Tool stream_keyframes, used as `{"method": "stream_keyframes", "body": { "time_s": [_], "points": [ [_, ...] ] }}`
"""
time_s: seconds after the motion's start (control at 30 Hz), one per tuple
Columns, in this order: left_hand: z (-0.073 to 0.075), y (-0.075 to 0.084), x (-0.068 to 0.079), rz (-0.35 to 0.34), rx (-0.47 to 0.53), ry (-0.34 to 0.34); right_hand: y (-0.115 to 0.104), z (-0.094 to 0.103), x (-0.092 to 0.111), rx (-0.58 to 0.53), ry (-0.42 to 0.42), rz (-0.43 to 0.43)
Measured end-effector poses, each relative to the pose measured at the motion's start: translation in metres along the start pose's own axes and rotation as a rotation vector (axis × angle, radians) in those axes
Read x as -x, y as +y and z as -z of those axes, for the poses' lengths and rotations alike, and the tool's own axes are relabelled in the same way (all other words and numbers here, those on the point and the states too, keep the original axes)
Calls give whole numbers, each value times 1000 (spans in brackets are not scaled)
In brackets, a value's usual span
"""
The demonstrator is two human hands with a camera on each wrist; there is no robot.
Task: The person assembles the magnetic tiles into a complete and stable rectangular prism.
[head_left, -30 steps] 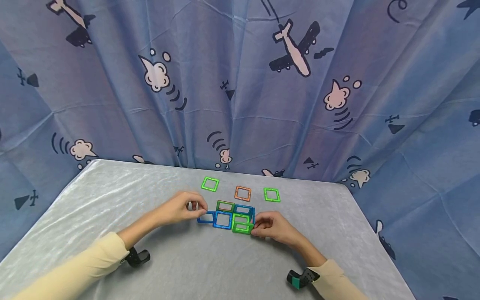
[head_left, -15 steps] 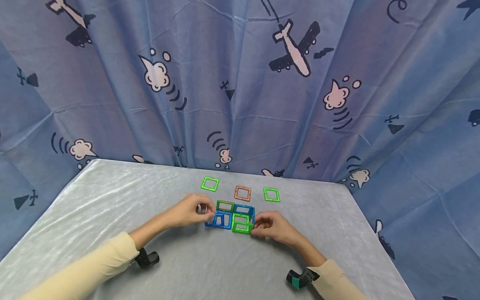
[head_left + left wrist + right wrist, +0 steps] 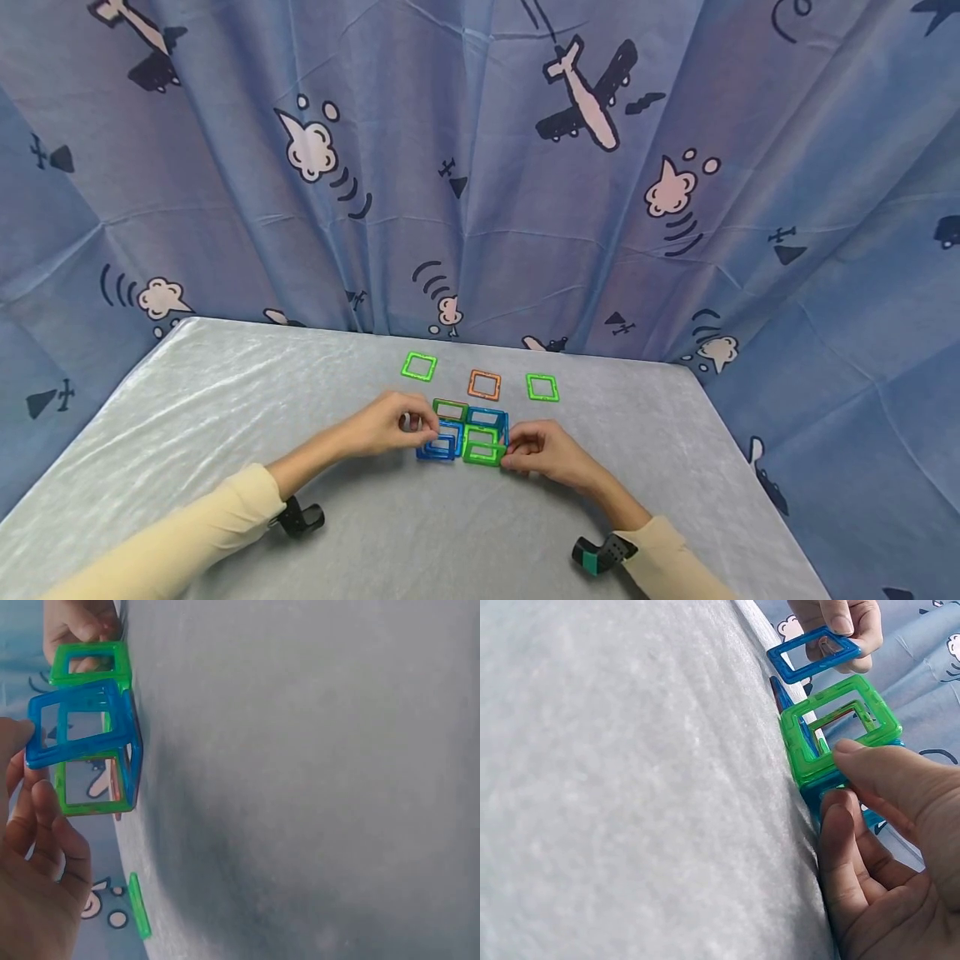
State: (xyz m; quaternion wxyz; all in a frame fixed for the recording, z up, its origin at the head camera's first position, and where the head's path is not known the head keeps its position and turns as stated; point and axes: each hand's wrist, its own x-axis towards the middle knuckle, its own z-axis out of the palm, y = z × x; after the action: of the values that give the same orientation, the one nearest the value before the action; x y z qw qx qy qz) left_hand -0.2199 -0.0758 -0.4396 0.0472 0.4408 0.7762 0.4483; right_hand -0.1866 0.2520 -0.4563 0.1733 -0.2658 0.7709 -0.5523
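In the head view my left hand [image 3: 397,425] pinches a blue square magnetic tile [image 3: 435,457] by its upper edge. That hollow tile stands tilted at the front left of a small build of joined blue and green magnetic tiles, overlapping the blue one lying there. My right hand [image 3: 546,452] is at the build's right end. Seen from the right wrist, its thumb presses a corner of the upright green magnetic tile [image 3: 792,750], with fingers curled behind by the blue side tile. A green tile and a blue tile stand along the build's back.
Behind the build lie a green tile [image 3: 417,378], an orange tile [image 3: 483,397] and another green tile [image 3: 542,398], flat on the pale cloth-covered table [image 3: 420,533]. A blue curtain [image 3: 480,167] with airplane prints hangs past the table's far edge.
My left hand has moved right with the blue tile, from beside the build to its front left, and the tile has tipped upright. The right hand stays in place.
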Motion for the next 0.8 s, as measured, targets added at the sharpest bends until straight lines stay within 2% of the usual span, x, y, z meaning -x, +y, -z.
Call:
{"method": "stream_keyframes", "body": {
  "time_s": [0.37, 0.8],
  "points": [
    [-7, 0, -7, -36, -15, -11, -2, -1, 1, 1, 11, -22],
    [-11, -2, -10, -20, -7, -16, -6, -2, 1, 7, 14, -24]
  ]
}}
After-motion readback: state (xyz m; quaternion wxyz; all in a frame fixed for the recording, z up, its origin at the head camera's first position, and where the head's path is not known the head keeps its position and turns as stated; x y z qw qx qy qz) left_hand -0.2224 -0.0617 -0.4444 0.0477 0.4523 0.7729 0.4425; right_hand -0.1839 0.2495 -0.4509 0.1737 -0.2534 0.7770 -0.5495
